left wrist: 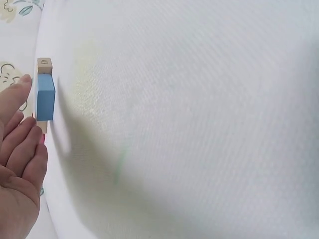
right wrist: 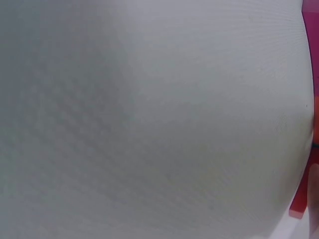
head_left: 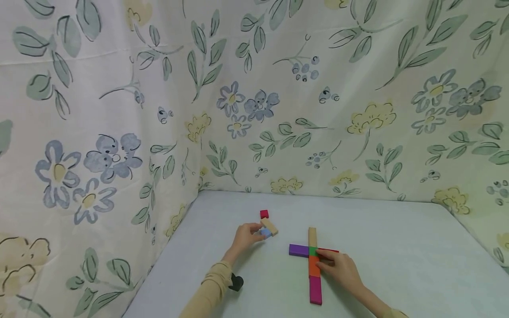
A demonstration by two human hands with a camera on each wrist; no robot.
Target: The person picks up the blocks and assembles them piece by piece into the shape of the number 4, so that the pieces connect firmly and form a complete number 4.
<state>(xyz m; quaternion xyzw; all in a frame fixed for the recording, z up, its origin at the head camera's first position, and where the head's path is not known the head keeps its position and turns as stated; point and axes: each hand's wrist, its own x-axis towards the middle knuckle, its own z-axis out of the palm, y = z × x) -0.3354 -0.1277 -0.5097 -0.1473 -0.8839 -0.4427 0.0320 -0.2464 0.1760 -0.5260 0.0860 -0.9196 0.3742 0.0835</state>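
In the head view my left hand [head_left: 244,238] reaches round a small pile: a blue block [head_left: 265,232], a tan block [head_left: 270,227] and a red block [head_left: 264,213]. Its thumb and fingers are spread beside the blue block [left wrist: 46,102] in the left wrist view, apart from it. Several blocks lie end to end as a cross. A green block [head_left: 313,251] forms its middle, tan [head_left: 312,236] above, purple [head_left: 298,250] left, red [right wrist: 300,198] right, orange [head_left: 314,267] and magenta [head_left: 315,290] below. My right hand [head_left: 339,268] touches the cross near the green and orange blocks with extended fingertips.
The blocks lie on a white-covered table [head_left: 246,287]. Behind and to the left hangs a flowered cloth [head_left: 254,88]. A black piece [head_left: 236,283] sits at the left wrist.
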